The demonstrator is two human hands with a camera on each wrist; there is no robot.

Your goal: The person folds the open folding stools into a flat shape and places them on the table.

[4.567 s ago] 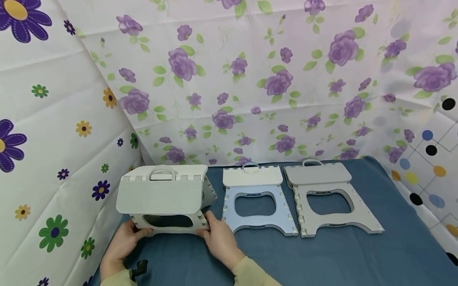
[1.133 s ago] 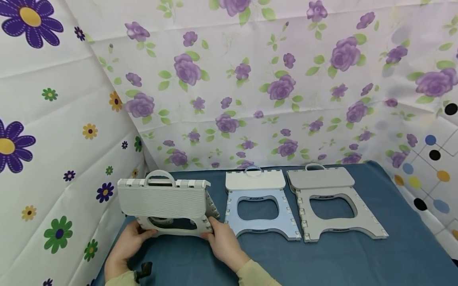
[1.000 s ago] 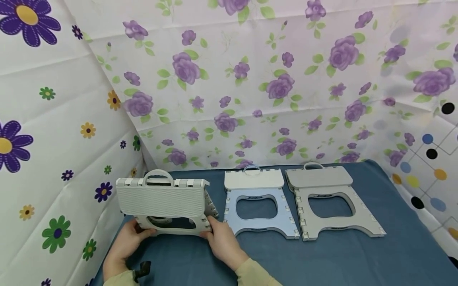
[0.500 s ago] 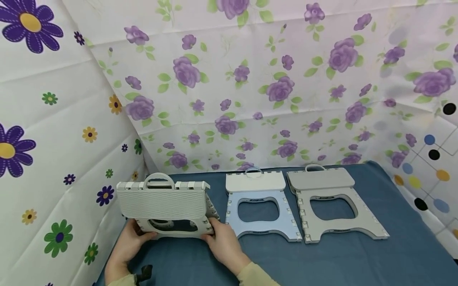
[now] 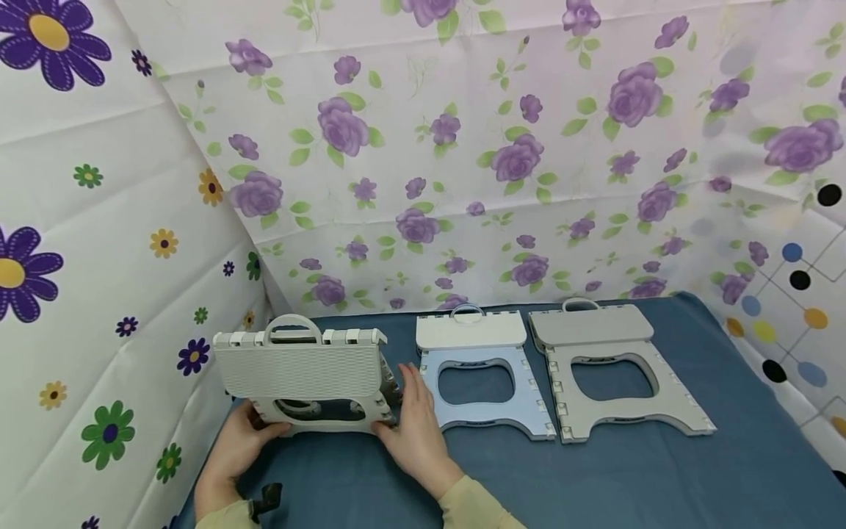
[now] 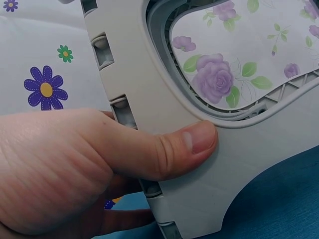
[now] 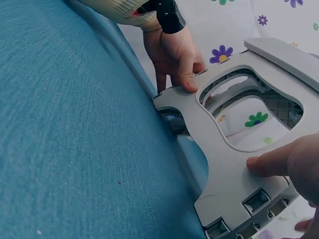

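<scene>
A grey-white folding step stool (image 5: pixel 297 375) stands partly folded at the left, its seat halves drooping from a ridge with the carry handle up. My left hand (image 5: pixel 234 444) grips the left edge of its front leg panel. In the left wrist view the left thumb (image 6: pixel 184 149) presses the panel's face below the oval cut-out, fingers behind. My right hand (image 5: pixel 418 433) is at the stool's right side, fingers straight and pointing up. In the right wrist view its thumb (image 7: pixel 271 162) touches the panel's face; its other fingers are mostly out of frame.
To the right, a blue folding stool with a white top (image 5: pixel 477 378) lies flat. Beside it lies a grey folding stool (image 5: pixel 615 375), also flat. Blue cloth (image 5: pixel 562 485) covers the table, and flowered sheets (image 5: pixel 429 169) hang at the back and left.
Since the earliest frame the stool's seat has folded further, its ridge and handle now standing up. Over the last half second my right fingers have straightened off its edge; the left hand keeps its grip.
</scene>
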